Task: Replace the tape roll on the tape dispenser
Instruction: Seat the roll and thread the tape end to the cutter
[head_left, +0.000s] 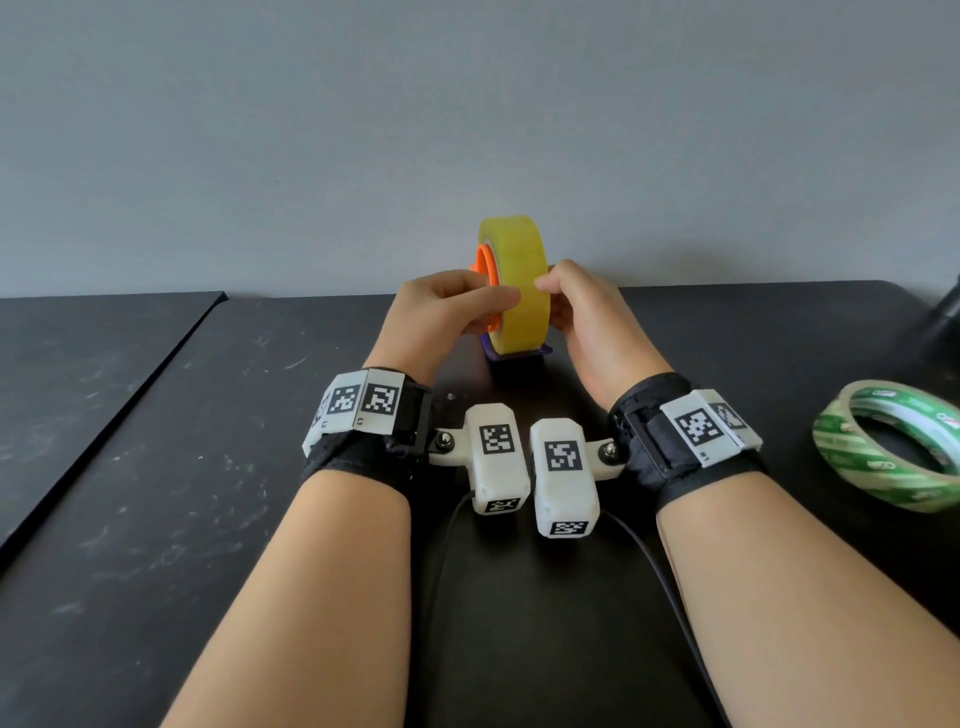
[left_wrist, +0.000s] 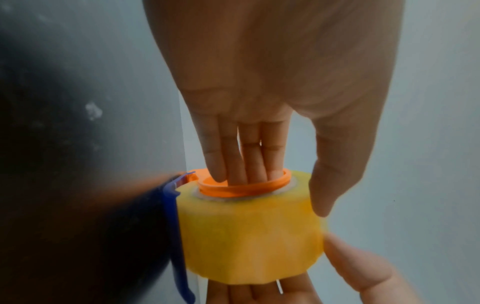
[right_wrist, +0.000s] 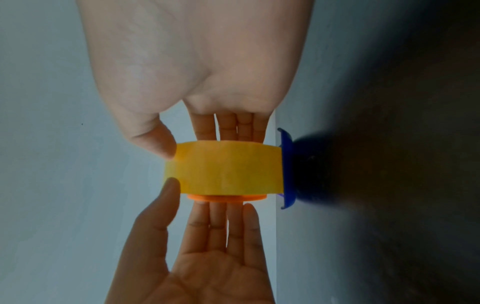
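Note:
A yellow tape roll (head_left: 519, 283) stands on edge on an orange hub (head_left: 484, 267), above the blue dispenser body (head_left: 511, 357) on the black table. My left hand (head_left: 467, 306) grips the hub side. In the left wrist view its fingers (left_wrist: 246, 156) reach into the orange hub ring (left_wrist: 244, 186) and its thumb lies on the roll's outer band. My right hand (head_left: 566, 301) holds the roll from the other side. Its fingers (right_wrist: 228, 127) lie flat on the roll's face and its thumb touches the roll's (right_wrist: 223, 168) edge. The blue body (right_wrist: 287, 168) sits right beside the roll.
A green-and-white tape roll (head_left: 893, 441) lies flat on the table (head_left: 156, 519) at the right. A dark object (head_left: 945, 317) shows at the far right edge. A grey wall rises just behind the table. A raised black panel lies at the left.

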